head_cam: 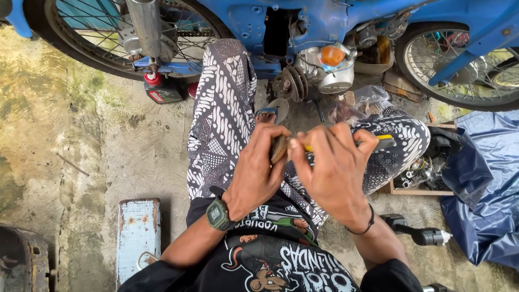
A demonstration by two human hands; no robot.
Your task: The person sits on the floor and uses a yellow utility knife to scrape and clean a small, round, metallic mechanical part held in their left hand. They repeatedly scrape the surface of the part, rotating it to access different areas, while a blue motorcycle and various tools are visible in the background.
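Brown, worn small part (279, 148) sits over the lap, pinched in the left hand (255, 172), fingers closed round it. Right hand (332, 170) grips a yellow-handled tool (378, 139), tip touching the part. Blue motorcycle (324, 21) stands just ahead on the concrete floor (81, 140); wooden tray (421, 190) of small parts lies right.

A blue motorcycle (324, 21) stands at the far side, a red-capped oil bottle (161, 91) beneath its left wheel (116, 35), a blue tarp (489, 189) right, and a worn blue wooden block (138, 235) near left.
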